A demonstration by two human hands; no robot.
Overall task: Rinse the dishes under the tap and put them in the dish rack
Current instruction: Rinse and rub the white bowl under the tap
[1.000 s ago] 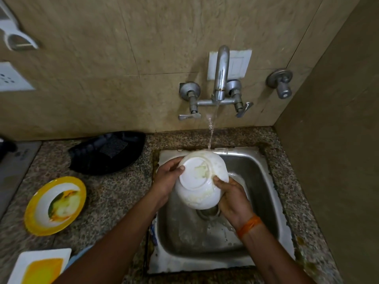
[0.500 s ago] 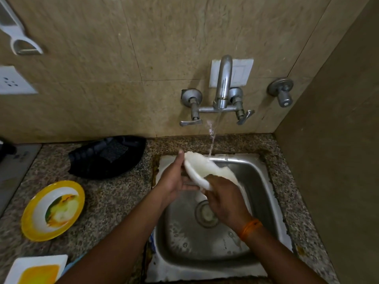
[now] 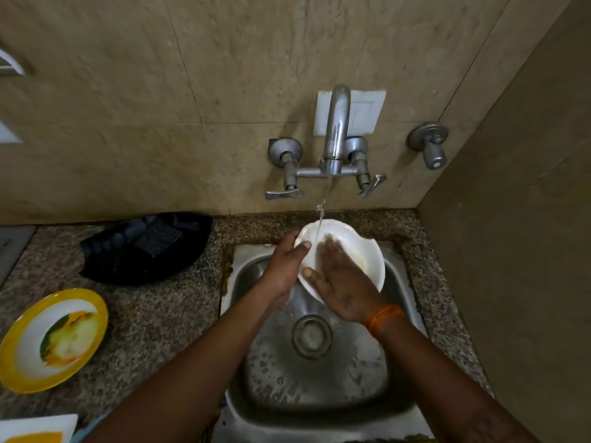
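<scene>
White bowl (image 3: 358,251) partly behind right hand (image 3: 343,287), fingertips perhaps blurred.

We face a wall of large beige stone tiles (image 3: 224,75) with thin grout lines, and a plain tan side wall (image 3: 527,219) closes the corner on our right. A speckled brown granite counter (image 3: 153,314) runs below. A white plate (image 3: 367,113) is fixed to the tiles, a white socket (image 3: 8,132) sits at the far left. Light is dim and warm.
</scene>
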